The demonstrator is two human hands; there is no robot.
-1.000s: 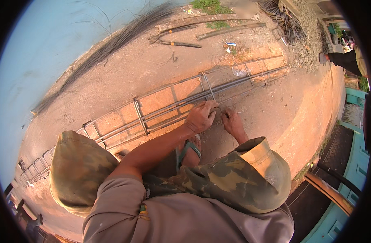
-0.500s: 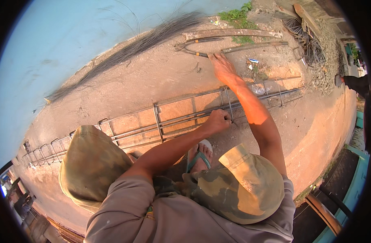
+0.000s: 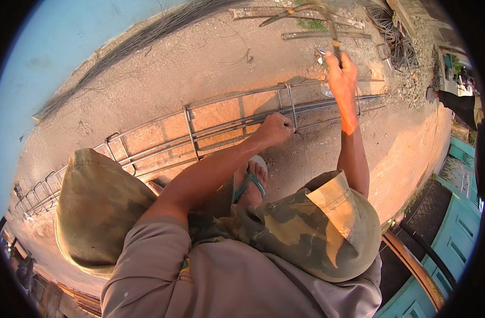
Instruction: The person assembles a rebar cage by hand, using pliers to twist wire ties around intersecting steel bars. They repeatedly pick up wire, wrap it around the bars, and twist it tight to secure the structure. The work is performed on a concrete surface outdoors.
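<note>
My right hand (image 3: 343,79) is closed round one dark handle of long pincers (image 3: 334,33) with orange bands, raised beyond the far side of the steel cage. Their other handle sticks out to the left, and the head is blurred near the upper edge. A long rebar cage (image 3: 189,127) with rectangular stirrups lies across the ground in front of me. My left hand (image 3: 277,129) is a fist at its near bars, just left of a stirrup (image 3: 291,103). A short dark wire end shows beside that fist; what the fingers hold is hidden.
A bundle of thin steel wires (image 3: 126,50) runs along the blue wall (image 3: 51,53). Old wooden strips (image 3: 327,35) lie at the far side, with coiled bars (image 3: 393,37) and gravel (image 3: 425,69) to their right. My sandalled foot (image 3: 251,183) is close below the cage. Another person's leg (image 3: 457,106) shows at far right.
My right hand has closed on the pincers, lifted them off the ground and swung them to the right. My left fist keeps its place at the cage while the view has shifted.
</note>
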